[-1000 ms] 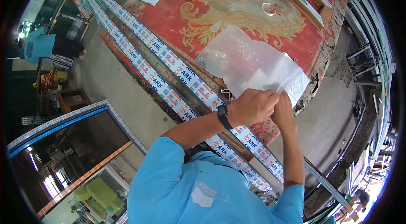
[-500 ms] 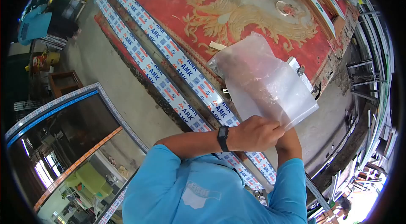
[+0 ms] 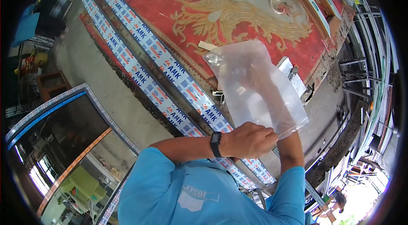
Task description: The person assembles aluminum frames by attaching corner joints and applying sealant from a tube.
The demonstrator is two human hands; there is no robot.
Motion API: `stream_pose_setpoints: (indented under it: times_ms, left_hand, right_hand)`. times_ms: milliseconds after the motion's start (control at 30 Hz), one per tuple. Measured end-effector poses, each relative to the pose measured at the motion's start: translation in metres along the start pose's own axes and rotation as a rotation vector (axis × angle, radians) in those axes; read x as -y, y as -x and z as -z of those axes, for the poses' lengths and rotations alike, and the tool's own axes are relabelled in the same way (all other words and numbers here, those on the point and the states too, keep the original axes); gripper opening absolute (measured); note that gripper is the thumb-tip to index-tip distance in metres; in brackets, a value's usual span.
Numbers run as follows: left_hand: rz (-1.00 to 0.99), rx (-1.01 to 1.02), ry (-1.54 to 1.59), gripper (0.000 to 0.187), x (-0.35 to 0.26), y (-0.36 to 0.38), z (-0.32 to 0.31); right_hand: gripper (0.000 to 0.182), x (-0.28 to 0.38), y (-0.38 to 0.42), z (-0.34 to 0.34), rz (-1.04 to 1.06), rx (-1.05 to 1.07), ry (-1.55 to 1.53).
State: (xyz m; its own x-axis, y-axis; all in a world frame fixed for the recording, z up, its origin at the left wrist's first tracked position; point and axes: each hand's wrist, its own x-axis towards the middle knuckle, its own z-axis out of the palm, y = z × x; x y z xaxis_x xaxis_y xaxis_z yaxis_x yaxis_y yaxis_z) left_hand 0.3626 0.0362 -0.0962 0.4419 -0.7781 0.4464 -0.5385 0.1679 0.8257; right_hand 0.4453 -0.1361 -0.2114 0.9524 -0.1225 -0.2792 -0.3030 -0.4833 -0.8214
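Note:
Closed fingers of my left hand (image 3: pixel 250 140), with a black watch at its wrist, pinch the open edge of a clear plastic bag (image 3: pixel 238 84). My right forearm reaches into the bag through that edge. Through the cloudy plastic my right hand (image 3: pixel 255 70) shows only faintly, and its fingers cannot be made out. The bag is spread over the near edge of a red patterned carpet (image 3: pixel 170 14). To its left run two long strips (image 3: pixel 170 70) covered in printed AMK film.
White-and-metal pieces (image 3: pixel 293 76) lie right of the bag, a small wooden piece (image 3: pixel 207 45) behind it. A framed glass panel (image 3: pixel 70 140) stands at left. Long profiles (image 3: pixel 306 2) lie at the back right. Another person's blue garment (image 3: pixel 26 29) shows far left.
My right forearm has gone deeper into the bag, which now looks fuller and more spread out. The whole view has shifted slightly.

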Motion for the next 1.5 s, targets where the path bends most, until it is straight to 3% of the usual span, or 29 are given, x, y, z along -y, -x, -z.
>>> stream_pose_setpoints:
  times_ms: [267, 567, 667, 767, 867, 1067, 1167, 1267, 1367, 1500]
  left_hand:
    - [0.046, -0.007, 0.017, 0.02, 0.002, 0.005, -0.002]
    - [0.058, -0.006, 0.047, 0.019, 0.002, 0.004, 0.0]
    - [0.05, -0.012, 0.059, 0.018, 0.002, 0.004, -0.001]
    - [0.037, -0.024, 0.073, 0.018, 0.002, 0.003, -0.003]
    - [0.032, -0.007, 0.08, 0.018, 0.002, 0.0, -0.003]
    - [0.016, -0.01, 0.067, 0.017, 0.003, -0.001, -0.003]
    - [0.007, -0.012, 0.068, 0.017, 0.004, -0.002, -0.005]
    - [0.008, -0.006, 0.074, 0.017, 0.005, 0.0, -0.005]
    - [0.013, -0.001, 0.077, 0.017, 0.006, 0.001, -0.005]
    - [0.018, 0.004, 0.086, 0.017, 0.007, 0.002, -0.007]
  right_hand:
    - [0.036, -0.008, -0.025, -0.055, -0.026, -0.073, 0.554]
    - [0.035, -0.002, -0.014, -0.053, -0.163, -0.02, 0.588]
    - [0.034, 0.003, 0.011, -0.038, -0.145, -0.018, 0.325]
    - [0.044, 0.006, 0.033, -0.012, -0.01, -0.045, -0.185]
    - [0.037, -0.015, 0.033, -0.006, -0.211, 0.013, -0.561]
    - [0.029, -0.059, 0.022, -0.026, -0.145, -0.006, -0.907]
    - [0.033, -0.034, 0.01, -0.025, -0.39, 0.118, -1.306]
    - [0.035, -0.037, 0.005, -0.025, -0.417, 0.194, -1.207]
    - [0.036, -0.033, 0.002, -0.024, -0.448, 0.032, -0.854]
    - [0.043, -0.041, 0.003, -0.025, -0.139, -0.349, -0.259]
